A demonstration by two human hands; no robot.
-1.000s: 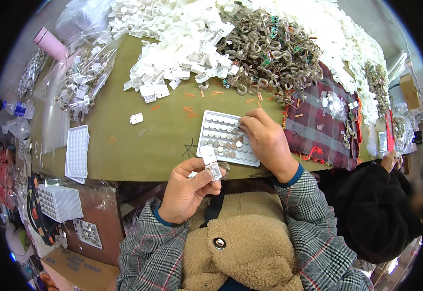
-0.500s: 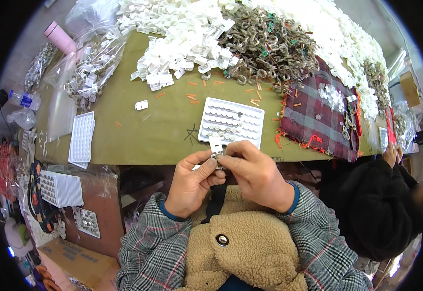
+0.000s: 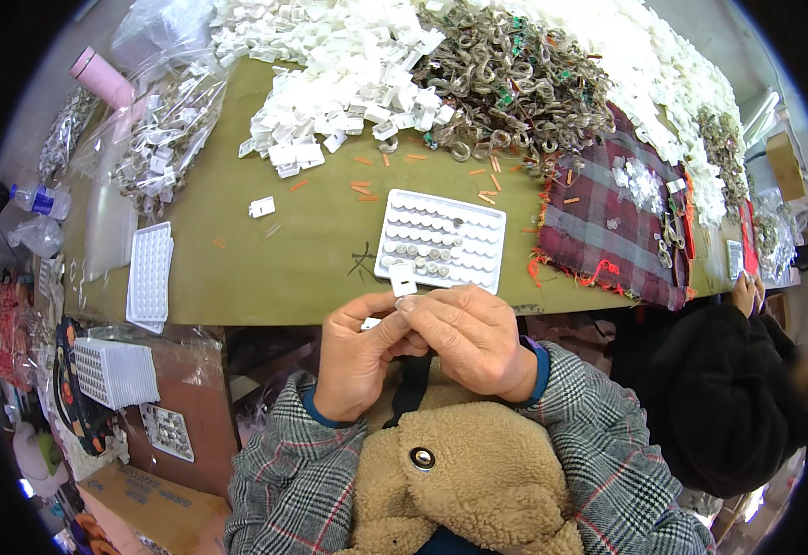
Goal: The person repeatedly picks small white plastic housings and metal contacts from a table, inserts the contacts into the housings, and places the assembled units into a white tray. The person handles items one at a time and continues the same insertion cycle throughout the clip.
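Observation:
Just past the table's near edge, a small white plastic casing [image 3: 404, 280] with a small opening sticks up between my fingertips. My left hand [image 3: 356, 359] is closed, thumb and fingers pinching the casing's lower end. A second white piece [image 3: 371, 324] shows against the left fingers. From the right, my right hand [image 3: 474, 342] closes in with its fingertips pressed to the same lower end; whatever small part lies between them is hidden. Right beyond the casing lies a white tray [image 3: 484, 218] with rows of round hollows, some holding small round metallic parts.
White casings [image 3: 316, 102] are heaped at the back, beside a pile of coiled clear cables [image 3: 506, 88]. Orange slips [image 3: 361, 190] lie scattered. Plaid cloth [image 3: 598, 217] covers the right side. Stacked trays [image 3: 149, 276] and a lone casing [image 3: 261, 207] are at left. A co-worker [image 3: 714, 388] sits at right.
The casing has shifted slightly left and tilts differently. My right fingers have drawn together and moved left, closer against the left fingertips.

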